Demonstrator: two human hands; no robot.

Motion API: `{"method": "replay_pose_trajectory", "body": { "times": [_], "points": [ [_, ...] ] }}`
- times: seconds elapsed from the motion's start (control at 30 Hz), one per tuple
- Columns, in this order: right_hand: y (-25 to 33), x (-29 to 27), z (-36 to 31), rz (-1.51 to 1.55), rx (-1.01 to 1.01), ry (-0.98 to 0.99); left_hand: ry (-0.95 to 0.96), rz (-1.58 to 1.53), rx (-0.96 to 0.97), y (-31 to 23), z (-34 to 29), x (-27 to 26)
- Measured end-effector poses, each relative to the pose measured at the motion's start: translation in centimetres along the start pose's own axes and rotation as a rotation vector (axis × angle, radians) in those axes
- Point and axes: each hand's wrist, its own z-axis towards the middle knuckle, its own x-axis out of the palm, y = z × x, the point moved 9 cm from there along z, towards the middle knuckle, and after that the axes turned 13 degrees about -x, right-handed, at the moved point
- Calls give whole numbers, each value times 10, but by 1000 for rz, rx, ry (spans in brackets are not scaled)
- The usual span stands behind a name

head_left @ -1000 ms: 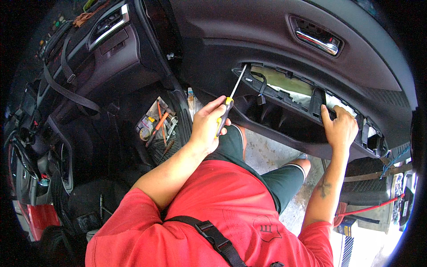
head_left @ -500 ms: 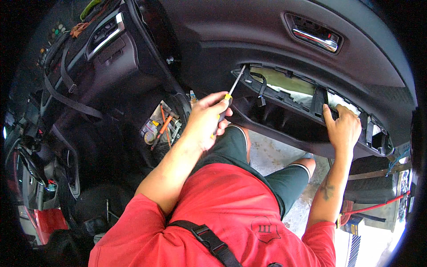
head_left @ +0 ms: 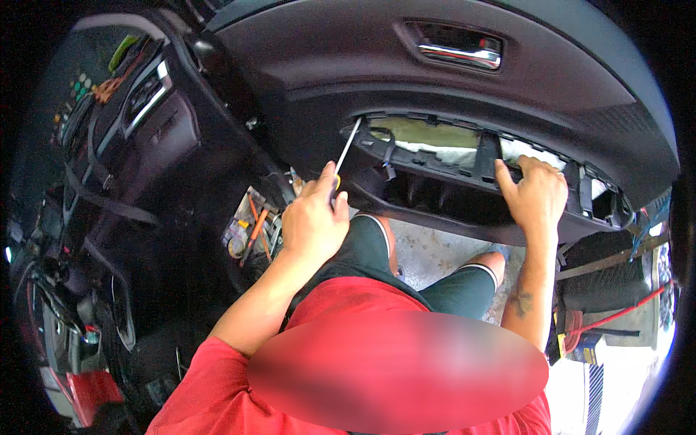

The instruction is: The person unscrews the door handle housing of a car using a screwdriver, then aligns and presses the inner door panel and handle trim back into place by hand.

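The person's left hand (head_left: pixel 315 221) is closed tight around a screwdriver (head_left: pixel 348 148), and from here I can see its long, thin, shiny metal rod sticking up out of the fist. Most of its handle is hidden by the fingers, but a bit of yellow and black peeks out by the thumb. The rod leans a little to the right, and its tip is at the left end of a long hole in the dark car door panel (head_left: pixel 304 116). The hole has a bumpy black plastic frame (head_left: pixel 435 161) with little tabs along it. Inside I see a yellowish green sheet (head_left: pixel 428 133) and something white and crinkly. A black cable with a small plug (head_left: pixel 390 172) hangs over the front edge near the left end. The right hand (head_left: pixel 536 192) is bent over the frame near a black crosspiece (head_left: pixel 489 154), but I cannot tell if it grips or just rests there. Above the hole is a shiny silver door handle (head_left: pixel 464 54), and below it is a deep, dark door pocket (head_left: pixel 435 196).
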Motion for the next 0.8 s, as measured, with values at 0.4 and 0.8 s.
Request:
{"method": "replay_pose_trajectory", "body": {
  "times": [0.4, 0.8],
  "points": [
    [0, -2, 1, 46, 38, 61, 637, -1637, -798, 36, -2, 38],
    [3, -1, 0, -1, 3, 9, 75, -352, -38, -7, 20, -17]
  ]
}}
